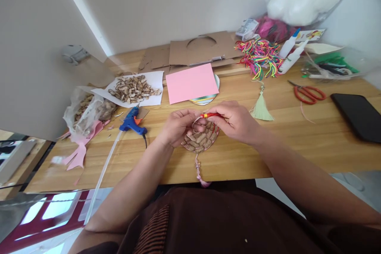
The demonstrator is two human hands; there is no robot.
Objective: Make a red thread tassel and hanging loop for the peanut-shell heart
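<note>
My right hand (238,122) pinches a red tassel (212,115) with a gold band at its top. A thin pale cord (197,120) runs from the tassel to my left hand (182,126), whose fingers are closed on it. Under both hands lies a round piece covered with peanut shells (199,141), its upper part hidden by my fingers. From its lower edge a pink beaded tassel (198,170) hangs toward the table's front edge. A bit of red shows at the round piece's right side.
A blue glue gun (132,123) and peanut shells on paper (133,89) are at left. Behind my hands lies pink card (192,83). At right are a pale green tassel (261,108), red-handled scissors (308,93), a black phone (357,116), glue bottles (293,57) and colourful cords (262,56).
</note>
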